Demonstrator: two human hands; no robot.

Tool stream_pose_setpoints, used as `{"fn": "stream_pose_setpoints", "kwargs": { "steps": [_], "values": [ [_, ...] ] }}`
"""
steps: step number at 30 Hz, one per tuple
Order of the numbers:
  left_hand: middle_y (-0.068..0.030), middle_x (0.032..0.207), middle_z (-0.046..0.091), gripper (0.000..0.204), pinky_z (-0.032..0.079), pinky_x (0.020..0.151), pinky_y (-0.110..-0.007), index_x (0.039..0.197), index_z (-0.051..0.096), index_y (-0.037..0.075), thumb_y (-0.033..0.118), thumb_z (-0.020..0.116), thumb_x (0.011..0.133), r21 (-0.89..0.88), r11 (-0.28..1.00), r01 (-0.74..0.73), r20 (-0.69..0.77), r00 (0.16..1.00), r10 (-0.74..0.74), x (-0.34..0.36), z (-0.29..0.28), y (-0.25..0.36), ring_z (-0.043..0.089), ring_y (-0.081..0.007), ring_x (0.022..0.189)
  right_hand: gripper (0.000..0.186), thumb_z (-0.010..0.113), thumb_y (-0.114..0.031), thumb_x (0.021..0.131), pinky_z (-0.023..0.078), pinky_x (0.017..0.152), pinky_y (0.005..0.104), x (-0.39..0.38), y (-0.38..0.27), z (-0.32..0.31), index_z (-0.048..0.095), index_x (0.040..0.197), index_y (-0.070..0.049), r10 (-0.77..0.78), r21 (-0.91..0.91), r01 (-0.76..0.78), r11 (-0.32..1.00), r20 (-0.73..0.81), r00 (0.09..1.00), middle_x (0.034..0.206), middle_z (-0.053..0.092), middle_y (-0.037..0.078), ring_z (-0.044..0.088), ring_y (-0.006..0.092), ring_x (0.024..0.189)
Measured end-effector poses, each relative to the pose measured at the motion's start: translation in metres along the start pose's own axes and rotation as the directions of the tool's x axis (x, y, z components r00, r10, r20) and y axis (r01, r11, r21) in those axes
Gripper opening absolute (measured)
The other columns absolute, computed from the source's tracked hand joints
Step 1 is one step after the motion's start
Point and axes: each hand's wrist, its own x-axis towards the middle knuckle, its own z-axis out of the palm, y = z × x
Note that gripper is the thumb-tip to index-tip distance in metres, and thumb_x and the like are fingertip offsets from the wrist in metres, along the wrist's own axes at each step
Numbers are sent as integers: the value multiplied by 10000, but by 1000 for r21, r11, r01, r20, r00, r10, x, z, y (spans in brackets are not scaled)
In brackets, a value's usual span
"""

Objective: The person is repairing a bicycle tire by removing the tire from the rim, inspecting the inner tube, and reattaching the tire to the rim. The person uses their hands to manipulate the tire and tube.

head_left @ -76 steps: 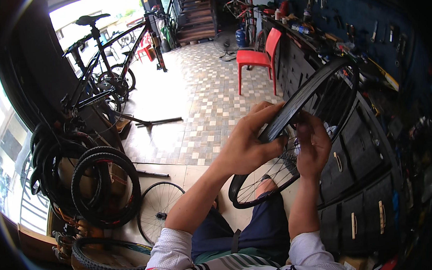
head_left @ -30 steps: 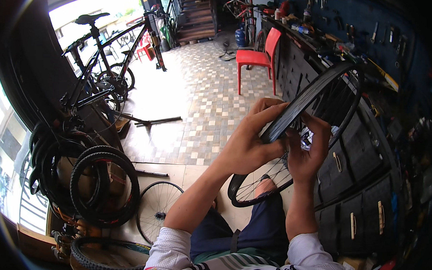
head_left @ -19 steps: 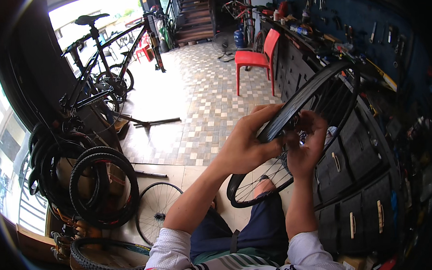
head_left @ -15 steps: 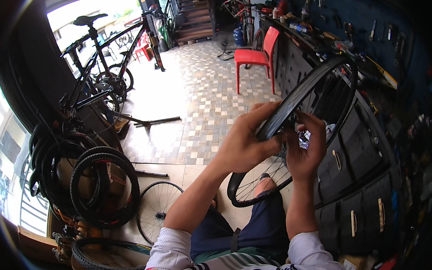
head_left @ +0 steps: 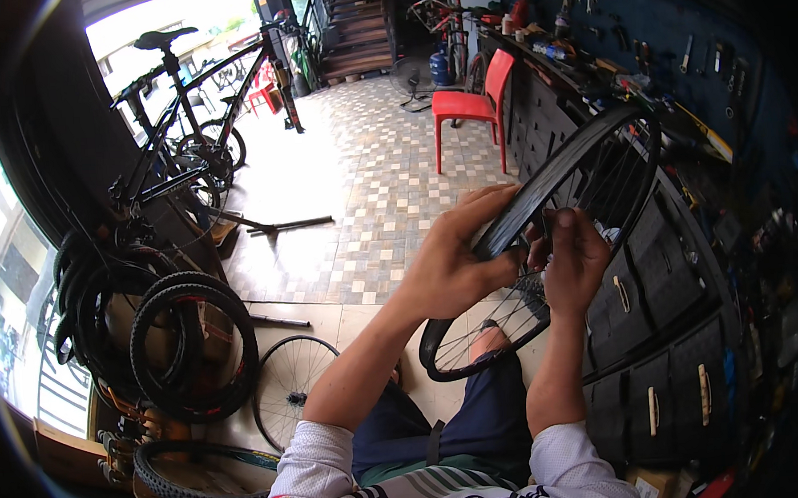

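Note:
A bicycle wheel (head_left: 549, 178) with a black rim and thin spokes is held up tilted in front of me, above my thighs. My left hand (head_left: 466, 253) is closed round the rim's left side, thumb on the inner side and fingers over the outer face. Inside the rim, among the spokes, my right hand (head_left: 576, 263) is closed in a pinch close to my left thumb. What those fingertips hold is too small and too hidden to make out.
A dark drawer cabinet (head_left: 656, 327) runs along my right, its worktop strewn with tools. A red chair (head_left: 466, 105) stands ahead. On the left are a bicycle frame on a stand (head_left: 269, 226), stacked tyres (head_left: 145, 349) and another spoked wheel (head_left: 276, 379) on the floor.
My right hand has shifted slightly right, its thumb and index finger now drawn together and pointing up. The left hand and the wheel have stayed nearly still.

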Motion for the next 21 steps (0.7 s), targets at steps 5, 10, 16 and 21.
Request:
{"fn": "stream_pose_setpoints", "kwargs": {
  "steps": [5, 10, 16, 21],
  "values": [
    [-199, 1114, 635, 601, 430, 1011, -385, 1287, 567, -107, 58, 666, 718, 5, 1000, -15, -23, 1000, 15, 0, -1, -4, 597, -302, 1077, 294, 787, -210, 908, 464, 570, 222, -2, 0, 4, 631, 1065, -17, -132, -59, 134, 989, 45, 990, 780, 652, 22, 614, 78, 649],
    [-95, 1165, 575, 593, 496, 837, -252, 1378, 523, -85, -83, 666, 803, 84, 992, -90, 75, 994, 84, 3, -7, -11, 584, -125, 1040, 417, 826, -117, 851, 527, 646, 261, -9, 1, 14, 601, 1186, -9, -408, -307, 381, 872, -28, 913, 858, 683, 55, 661, 129, 707],
    [-171, 1081, 628, 578, 423, 995, -385, 1279, 598, -76, 72, 697, 730, -20, 1000, 3, -41, 999, -4, -1, 2, -5, 574, -306, 1056, 325, 700, -59, 937, 557, 708, 265, -7, -2, -2, 590, 1230, 26, -432, -464, 495, 734, 243, 868, 989, 747, 128, 738, 159, 832],
    [-174, 1072, 611, 604, 408, 1016, -391, 1298, 584, -76, 75, 716, 728, 181, 980, -88, 42, 996, 82, 0, -9, -4, 561, -314, 1093, 158, 649, -93, 994, 558, 641, 242, -9, -13, 4, 583, 1088, 16, -186, -92, 185, 978, -5, 982, 797, 728, 104, 726, 133, 727]
  ]
}}
